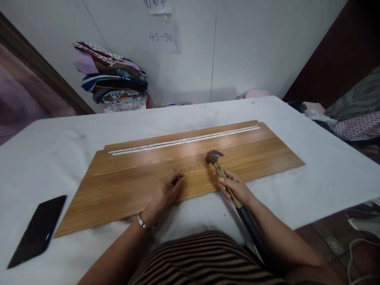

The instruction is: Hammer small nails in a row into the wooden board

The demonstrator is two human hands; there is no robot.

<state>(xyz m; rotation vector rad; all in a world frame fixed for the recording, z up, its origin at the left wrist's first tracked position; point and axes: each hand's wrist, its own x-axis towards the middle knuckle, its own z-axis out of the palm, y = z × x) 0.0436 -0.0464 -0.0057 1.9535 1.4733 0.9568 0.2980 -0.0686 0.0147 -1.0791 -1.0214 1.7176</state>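
Note:
My right hand [233, 186] is wrapped round the wooden part of a claw hammer's handle [221, 171]. The rusty hammer head [213, 156] is over the wooden board [133, 182], near the right end of a row of small nails [190, 167]. Close to the row's left end, my left hand [172, 186] rests low over the board, its fingers curled and pinched together. Whatever those fingers hold, if anything, is too small to make out. Two pale measuring strips [184, 140] lie along the board's far side.
A white-covered table [314, 174] carries the board. A black phone or tablet [38, 229] lies left of it. Folded clothes [115, 79] are stacked behind the table at the left, and more cloth [356, 124] lies beyond its right edge.

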